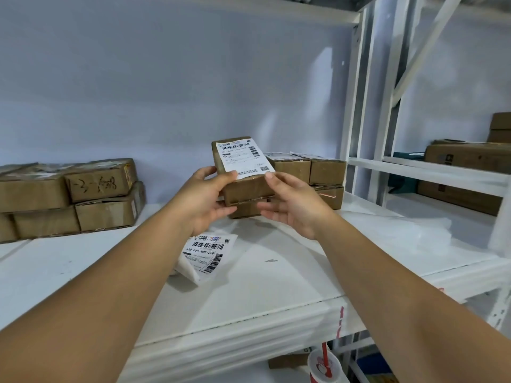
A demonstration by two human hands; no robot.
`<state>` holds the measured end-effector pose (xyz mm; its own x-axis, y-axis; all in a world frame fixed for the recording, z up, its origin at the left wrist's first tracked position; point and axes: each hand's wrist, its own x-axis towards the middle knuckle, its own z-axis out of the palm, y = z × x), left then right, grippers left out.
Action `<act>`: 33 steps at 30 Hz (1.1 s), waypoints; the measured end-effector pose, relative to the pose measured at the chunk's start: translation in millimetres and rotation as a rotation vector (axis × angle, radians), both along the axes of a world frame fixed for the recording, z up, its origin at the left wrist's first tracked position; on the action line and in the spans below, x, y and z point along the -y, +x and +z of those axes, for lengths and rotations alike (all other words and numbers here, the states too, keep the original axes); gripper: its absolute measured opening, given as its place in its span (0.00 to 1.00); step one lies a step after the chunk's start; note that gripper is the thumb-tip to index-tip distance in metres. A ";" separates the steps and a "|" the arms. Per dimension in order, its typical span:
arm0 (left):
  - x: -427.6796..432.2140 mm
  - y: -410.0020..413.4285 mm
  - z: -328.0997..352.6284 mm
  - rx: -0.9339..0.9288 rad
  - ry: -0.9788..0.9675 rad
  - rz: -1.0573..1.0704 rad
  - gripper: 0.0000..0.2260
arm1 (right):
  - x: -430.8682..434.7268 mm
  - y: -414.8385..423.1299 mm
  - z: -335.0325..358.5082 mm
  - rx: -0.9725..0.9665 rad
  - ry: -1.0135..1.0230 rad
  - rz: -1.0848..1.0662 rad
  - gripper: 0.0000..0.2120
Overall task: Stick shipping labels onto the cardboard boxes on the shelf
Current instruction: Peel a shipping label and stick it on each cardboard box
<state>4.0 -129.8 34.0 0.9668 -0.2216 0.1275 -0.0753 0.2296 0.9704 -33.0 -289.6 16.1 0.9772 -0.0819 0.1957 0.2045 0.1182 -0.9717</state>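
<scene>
Gripping the box (249, 189) in your left hand (203, 201) and right hand (291, 207) near the shelf (249, 294) back edge, thumb its label (243, 157) flat, working outward.

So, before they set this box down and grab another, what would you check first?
1. Label sits on top of the held box, barcodes showing: ok.
2. Label's near edge pressed fully flat: cannot tell, the thumbs cover it.
3. Left hand and right hand both grip the box: ok.
4. Spare labels lie on the shelf close to the hands: ok.
5. Left stack lacks labels: cannot tell, its tops barely show.
</scene>
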 end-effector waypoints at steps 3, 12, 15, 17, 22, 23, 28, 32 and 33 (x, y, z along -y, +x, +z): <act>-1.9 8.3 -0.3 -0.010 -0.067 0.095 0.19 | 0.1 2.8 -1.7 0.025 -0.094 -0.097 0.15; 3.1 31.1 -11.9 0.109 0.126 0.193 0.13 | -7.5 11.3 -6.0 -0.001 -0.294 -0.076 0.28; -0.6 35.3 -17.4 0.150 0.299 0.240 0.13 | -8.2 12.0 -6.0 -0.009 -0.303 -0.073 0.31; -0.2 36.0 -17.4 0.188 0.317 0.255 0.14 | -7.6 12.9 -6.2 -0.011 -0.305 -0.078 0.33; 4.2 30.7 -15.5 0.258 0.293 0.206 0.21 | -5.7 14.2 -6.5 0.005 -0.276 -0.086 0.37; 5.3 29.5 -16.0 0.262 0.306 0.179 0.22 | -5.7 14.7 -6.7 0.006 -0.260 -0.080 0.38; 10.2 23.5 -14.5 0.278 0.284 0.097 0.13 | -7.4 16.6 -8.8 -0.034 -0.284 -0.004 0.36; 12.9 22.4 -18.4 0.338 0.407 0.005 0.12 | -10.4 17.1 -11.6 -0.058 -0.398 0.077 0.39; 13.9 23.2 -20.5 0.354 0.468 -0.002 0.16 | -10.6 17.5 -12.1 -0.057 -0.412 0.087 0.40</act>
